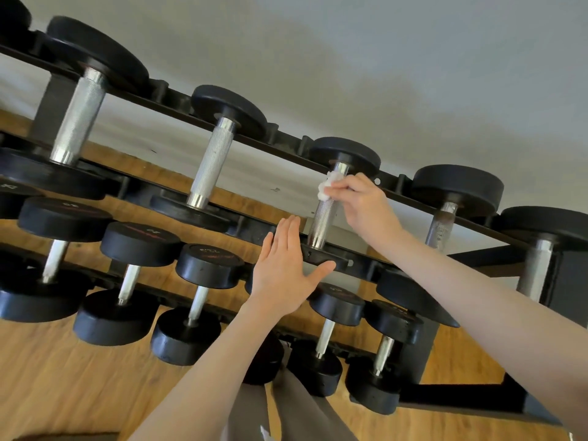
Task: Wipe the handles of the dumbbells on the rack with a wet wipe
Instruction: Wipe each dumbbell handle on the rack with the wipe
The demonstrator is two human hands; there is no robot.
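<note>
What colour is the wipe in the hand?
White wet wipe, held by the right hand; head view.

Black dumbbells with knurled silver handles, white wipe, orange-brown wood-grain floor.

**Counting at the Rack**

There is one rack. It has two rows.

On the top row of the rack, five dumbbells show their shiny handles: one, two, three, four, five. A black round bit peeks in at the rack's far left end. It is too cut off to count.

On the lower row of the rack, five more dumbbells show their handles: one, two, three, four, five. One more dark weight hides behind an arm.

That makes ten dumbbells you can count well.

In front of the rack are two hands, the left hand and the right hand, and one wet wipe.
</note>
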